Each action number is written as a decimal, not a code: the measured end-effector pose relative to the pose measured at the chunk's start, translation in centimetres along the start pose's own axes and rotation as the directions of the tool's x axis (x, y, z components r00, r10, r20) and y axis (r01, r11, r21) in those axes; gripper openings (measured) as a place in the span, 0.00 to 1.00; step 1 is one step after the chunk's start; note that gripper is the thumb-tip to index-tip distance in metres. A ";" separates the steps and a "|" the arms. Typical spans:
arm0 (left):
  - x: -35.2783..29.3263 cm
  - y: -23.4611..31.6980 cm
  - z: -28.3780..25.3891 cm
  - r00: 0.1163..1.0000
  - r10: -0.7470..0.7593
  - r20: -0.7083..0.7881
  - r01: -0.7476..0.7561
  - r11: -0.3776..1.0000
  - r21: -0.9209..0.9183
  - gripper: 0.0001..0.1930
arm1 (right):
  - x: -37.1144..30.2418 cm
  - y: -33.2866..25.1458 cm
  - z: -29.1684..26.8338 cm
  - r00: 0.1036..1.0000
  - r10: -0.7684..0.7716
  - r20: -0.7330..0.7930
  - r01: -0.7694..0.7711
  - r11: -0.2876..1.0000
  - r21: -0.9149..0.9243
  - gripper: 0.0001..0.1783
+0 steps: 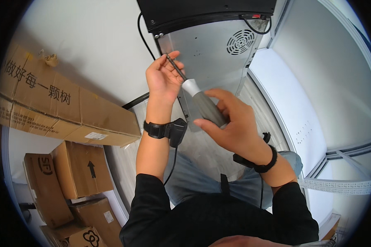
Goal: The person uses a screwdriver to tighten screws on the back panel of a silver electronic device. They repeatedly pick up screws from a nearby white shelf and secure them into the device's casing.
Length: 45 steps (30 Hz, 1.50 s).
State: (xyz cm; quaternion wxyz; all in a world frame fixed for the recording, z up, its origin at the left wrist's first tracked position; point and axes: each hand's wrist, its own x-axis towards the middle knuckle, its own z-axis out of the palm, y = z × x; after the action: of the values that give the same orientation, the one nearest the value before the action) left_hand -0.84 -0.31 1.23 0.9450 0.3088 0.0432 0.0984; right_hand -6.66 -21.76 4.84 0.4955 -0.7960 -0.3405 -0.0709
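A screwdriver (208,108) with a thick grey handle, a pale collar and a long dark shaft slants up and to the left at mid-view. Its handle lies in the grip of my right hand (239,121), thumb on the near side and fingers beyond. My left hand (165,77) is palm up at the far end of the shaft, thumb and fingertips closed at the tip. Whether a small screw sits there is too fine to make out. Just beyond both hands stands a metal cabinet (210,51) with a round slotted vent and a black upper part (206,14).
A long cardboard box (70,103) leans along the left wall, with several smaller cartons (84,168) stacked nearer. Black cables (141,33) hang by the cabinet. At the right are a white panel (292,103) and a metal frame (342,183). Straps with devices circle both wrists.
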 end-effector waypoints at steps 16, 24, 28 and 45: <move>-1.8 -3.8 -0.1 0.998 0.045 0.049 -0.047 0.997 0.054 0.17 | 0.0 3.6 -6.2 0.906 0.342 0.251 -0.407 0.867 0.289 0.15; -2.1 -16.4 4.2 0.970 -0.172 0.174 0.065 0.866 0.496 0.21 | -0.3 12.2 -20.8 0.604 0.570 0.557 -0.660 0.750 -0.052 0.21; -0.5 -23.7 7.6 0.916 -0.298 0.268 0.107 0.826 0.553 0.21 | -3.0 16.0 -27.2 0.536 0.674 0.509 -0.608 0.726 -0.321 0.16; 6.4 -65.1 14.9 0.726 -0.685 0.062 0.283 0.379 0.881 0.13 | -33.6 47.2 -38.7 0.550 0.834 -0.043 -0.708 0.493 0.506 0.15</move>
State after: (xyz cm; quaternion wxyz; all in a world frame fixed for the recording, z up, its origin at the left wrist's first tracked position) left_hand 17.93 -58.92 -25.49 0.6522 0.6986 -0.0289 -0.2927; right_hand 5.46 -83.12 -25.89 0.6788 -0.7126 0.1251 0.1256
